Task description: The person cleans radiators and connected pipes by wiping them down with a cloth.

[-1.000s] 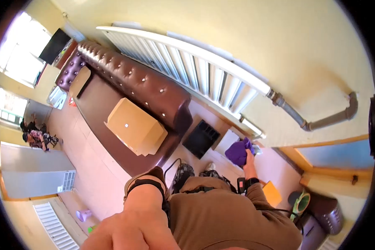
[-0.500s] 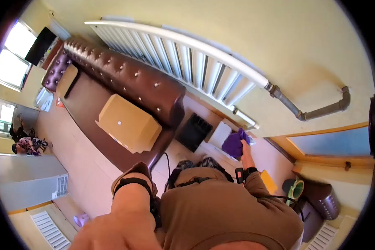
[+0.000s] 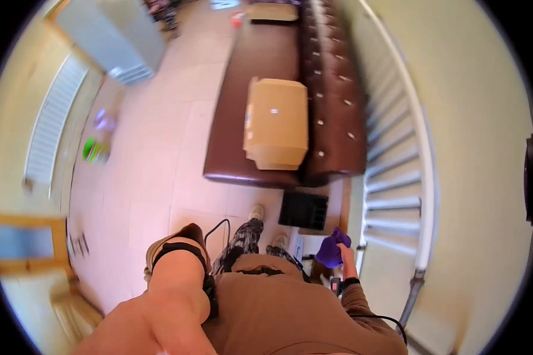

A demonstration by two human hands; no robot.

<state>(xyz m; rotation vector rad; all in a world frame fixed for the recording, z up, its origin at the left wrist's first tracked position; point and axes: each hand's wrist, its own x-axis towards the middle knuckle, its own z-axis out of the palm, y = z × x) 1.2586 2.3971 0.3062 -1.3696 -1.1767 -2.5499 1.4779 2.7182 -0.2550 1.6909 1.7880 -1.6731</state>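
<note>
My right hand (image 3: 347, 255) is closed round a bunched purple cloth (image 3: 329, 251), held out low on the right side of my body. Just beyond the cloth, a flat black object (image 3: 303, 210) lies on the floor by the end of the sofa. My left hand (image 3: 136, 325) is large and close to the camera at the bottom left; its fingers are out of frame, so what it holds, if anything, is hidden. On the brown sofa (image 3: 225, 145) rests a flat cardboard box (image 3: 278, 124).
A white radiator (image 3: 417, 154) runs along the right wall. At the upper left stands a grey-white cabinet (image 3: 109, 35), with a green container (image 3: 89, 149) and a purple object (image 3: 105, 120) on the tiled floor below. Part of a person (image 3: 164, 12) shows at the top.
The view has swung round, so the sofa and box now stand upright in the upper middle and the radiator on the right. The purple cloth stays in my right hand.
</note>
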